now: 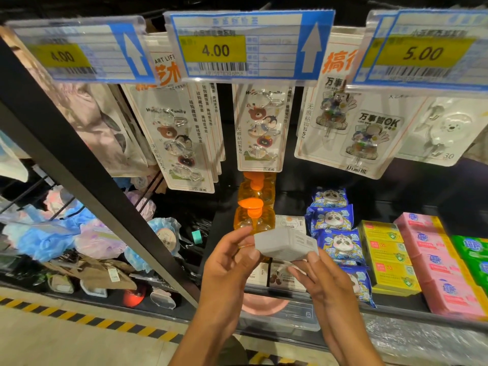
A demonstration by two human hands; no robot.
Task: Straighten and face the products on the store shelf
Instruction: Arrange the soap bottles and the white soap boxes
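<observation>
A small grey-white box (285, 243) with a barcode label is held in front of the shelf, tilted, label side up. My left hand (232, 262) grips its left end with thumb and fingers. My right hand (319, 276) pinches its right lower edge. Behind the box stand orange pump bottles (254, 215) in a row. More small boxes (284, 278) sit on the shelf below my hands, partly hidden. Blue panda packs (334, 228) lie in a column to the right.
Yellow boxes (388, 257), pink packs (433, 262) and green packs (472, 249) fill the shelf's right side. Hook cards (260, 128) hang from pegs above, under price tags (237, 46). A dark upright post (87, 178) slants across the left. Bath sponges (47, 236) lie lower left.
</observation>
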